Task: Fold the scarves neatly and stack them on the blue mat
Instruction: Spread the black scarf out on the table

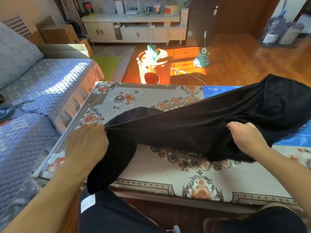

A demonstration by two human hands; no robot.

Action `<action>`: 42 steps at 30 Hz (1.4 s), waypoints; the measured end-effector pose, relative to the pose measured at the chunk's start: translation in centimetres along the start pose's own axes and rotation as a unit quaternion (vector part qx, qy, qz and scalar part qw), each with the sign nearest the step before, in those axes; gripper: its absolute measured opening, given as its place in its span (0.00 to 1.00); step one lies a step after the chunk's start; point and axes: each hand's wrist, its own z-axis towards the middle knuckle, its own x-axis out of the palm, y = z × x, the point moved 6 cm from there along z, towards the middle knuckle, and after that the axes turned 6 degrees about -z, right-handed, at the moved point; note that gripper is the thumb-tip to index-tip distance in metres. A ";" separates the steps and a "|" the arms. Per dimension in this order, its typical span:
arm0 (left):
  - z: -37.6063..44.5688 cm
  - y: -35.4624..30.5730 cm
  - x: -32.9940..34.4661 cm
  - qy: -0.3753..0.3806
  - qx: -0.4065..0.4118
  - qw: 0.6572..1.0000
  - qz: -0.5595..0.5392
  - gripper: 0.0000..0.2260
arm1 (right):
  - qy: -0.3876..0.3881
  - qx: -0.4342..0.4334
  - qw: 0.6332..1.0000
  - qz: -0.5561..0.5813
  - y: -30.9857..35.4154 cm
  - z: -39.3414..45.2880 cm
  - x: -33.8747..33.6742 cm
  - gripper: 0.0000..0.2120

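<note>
1. Head view: the left hand (pixel 87 142) pinches one edge of the black scarf (pixel 193 125); the right hand (pixel 247 137) grips its bunched edge.
2. The scarf stretches over the table (pixel 168 175), its far end lying on the blue mat (pixel 217 90), a tail hanging off the near edge.

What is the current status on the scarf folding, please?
Left hand and right hand both grip the black scarf, stretched over the table. Its far end drapes onto the blue mat. Nothing folded yet, no obstruction.
</note>
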 end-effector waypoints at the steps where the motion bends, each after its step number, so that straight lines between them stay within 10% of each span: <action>1: -0.3 -0.1 0.0 -0.005 0.005 1.000 -0.008 0.11 | -0.006 0.020 1.000 0.014 0.6 1.2 -0.2 0.10; 8: -1.9 0.7 -1.3 -0.055 0.004 0.997 -0.048 0.13 | 0.041 0.263 0.934 0.236 4.9 7.9 -1.1 0.05; 16: -2.2 1.3 -1.8 -0.056 -0.013 0.997 -0.046 0.11 | 0.013 0.112 0.993 0.024 3.9 9.3 -0.9 0.31; 33: -2.0 1.2 -0.7 -0.052 0.008 0.999 -0.003 0.11 | 0.007 0.189 0.979 0.069 2.0 11.7 -1.1 0.06; 42: 15.5 -1.4 -11.5 -0.110 0.007 0.994 0.021 0.11 | -0.185 0.387 0.854 0.293 -7.8 22.4 -18.2 0.18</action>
